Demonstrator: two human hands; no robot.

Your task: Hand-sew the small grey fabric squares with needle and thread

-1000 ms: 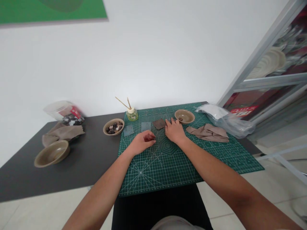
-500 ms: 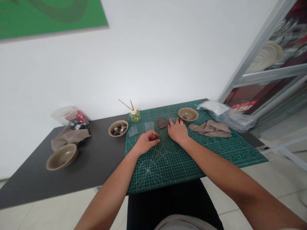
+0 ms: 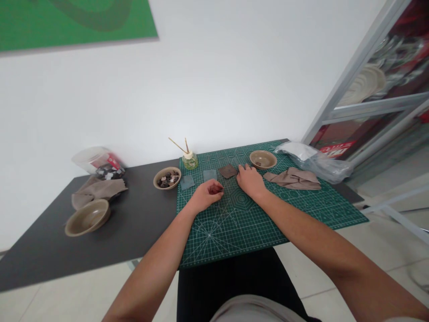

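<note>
My left hand [image 3: 207,196] hovers over the green cutting mat [image 3: 221,241], palm turned inward. Its fingers are curled, with thumb and fingertips close together; a small dark bit may show at the tips, too small to name. Just beyond it lies a grey-blue square [image 3: 209,175], with another grey-blue square [image 3: 187,182] to its left. My right hand [image 3: 251,182] rests palm down on the mat, fingers stretched forward and slightly apart. A brown square [image 3: 228,171] lies just left of its fingertips. What is under those fingers is hidden.
A bowl of small dark and pale pieces [image 3: 167,178] stands left of a reed diffuser [image 3: 190,159]. Beyond my right hand is a bowl [image 3: 263,159], near a crumpled brown cloth [image 3: 292,179] and plastic bag [image 3: 315,161]. Far left are a bowl [image 3: 87,218], cloth [image 3: 100,191] and tipped tub [image 3: 95,160].
The grey-blue piece that showed at my right fingertips is now out of sight. My right hand has shifted slightly. My left hand stays curled, and the whole view has moved a little.
</note>
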